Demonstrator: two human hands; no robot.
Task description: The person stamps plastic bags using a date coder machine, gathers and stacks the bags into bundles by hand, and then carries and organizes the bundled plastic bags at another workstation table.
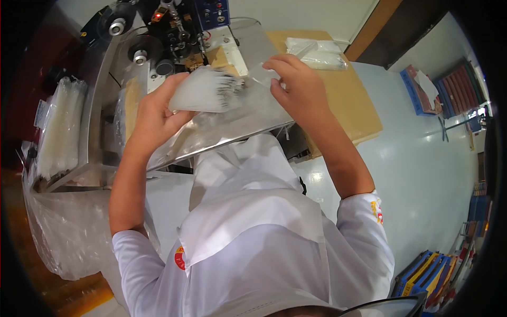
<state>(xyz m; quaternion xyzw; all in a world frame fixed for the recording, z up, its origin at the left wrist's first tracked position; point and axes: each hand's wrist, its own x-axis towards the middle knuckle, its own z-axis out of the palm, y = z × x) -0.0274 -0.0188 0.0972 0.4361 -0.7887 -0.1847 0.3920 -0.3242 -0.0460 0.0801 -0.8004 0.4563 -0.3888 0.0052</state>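
My left hand [158, 113] grips a thick stack of translucent plastic bags [200, 90], thumb below and fingers above. The stack is fanned out, and its right-hand edges carry small dark print. My right hand [298, 84] is to the right of the stack, with its fingers curled. A single clear plastic bag [260, 75] shows at its thumb and index finger; its outline is faint. Both hands are above the metal table [198, 142], in front of a machine with reels [179, 39].
Brown cardboard [348, 100] extends on the right, with wrapped plastic packs [319, 53] on it. A bundle of clear bags [60, 127] stands at the left. Blue and yellow binders [428, 272] are at lower right, and more files [457, 90] sit farther back.
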